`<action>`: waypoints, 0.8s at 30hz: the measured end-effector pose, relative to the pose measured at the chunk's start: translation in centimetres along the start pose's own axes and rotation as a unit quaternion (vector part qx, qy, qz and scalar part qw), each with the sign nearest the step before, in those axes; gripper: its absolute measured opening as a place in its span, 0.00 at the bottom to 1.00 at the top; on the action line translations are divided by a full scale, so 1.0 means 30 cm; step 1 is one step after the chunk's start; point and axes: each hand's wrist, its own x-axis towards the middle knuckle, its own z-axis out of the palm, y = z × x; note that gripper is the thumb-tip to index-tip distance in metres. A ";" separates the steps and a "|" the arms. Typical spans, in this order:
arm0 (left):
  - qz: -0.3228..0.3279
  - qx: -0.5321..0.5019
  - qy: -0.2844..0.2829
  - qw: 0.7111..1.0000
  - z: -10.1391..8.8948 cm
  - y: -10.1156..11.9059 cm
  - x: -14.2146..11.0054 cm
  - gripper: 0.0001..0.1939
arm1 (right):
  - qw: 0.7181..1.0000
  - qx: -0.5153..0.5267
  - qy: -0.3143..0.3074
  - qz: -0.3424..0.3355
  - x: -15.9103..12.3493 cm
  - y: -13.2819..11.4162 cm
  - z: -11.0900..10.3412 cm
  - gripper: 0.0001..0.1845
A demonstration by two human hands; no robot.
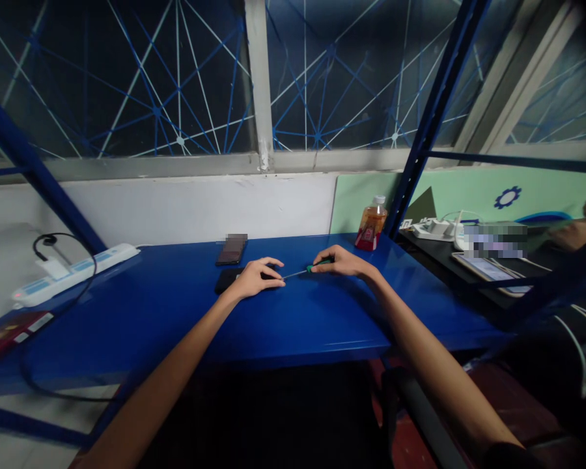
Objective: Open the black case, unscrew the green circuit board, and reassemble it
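A screwdriver with a green handle and a thin metal shaft is in my right hand, its fingers closed round the handle. The shaft points left, and its tip is close to the thumb of my left hand. That hand lies over a black flat object on the blue table, fingers and thumb reaching across it to its right end. Much of the black object is hidden under the hand, and its kind is unclear. I cannot tell whether the screwdriver tip touches it.
Behind my left hand lies a dark phone. A drink bottle stands at the back right. On the left are a white power strip with a black cable and a red box. Another person's hand shows at the far right.
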 end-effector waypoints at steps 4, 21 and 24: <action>-0.021 -0.006 -0.007 1.000 -0.020 0.003 0.000 0.20 | 0.999 -0.009 0.037 -0.013 -0.015 0.021 0.011 0.22; -0.044 -0.026 0.070 0.996 -0.010 -0.054 0.010 0.09 | 0.996 -0.059 0.060 -0.026 -0.018 0.036 0.089 0.21; -0.041 -0.021 0.067 0.997 -0.009 -0.055 0.011 0.09 | 0.996 -0.052 0.061 -0.024 -0.019 0.034 0.088 0.21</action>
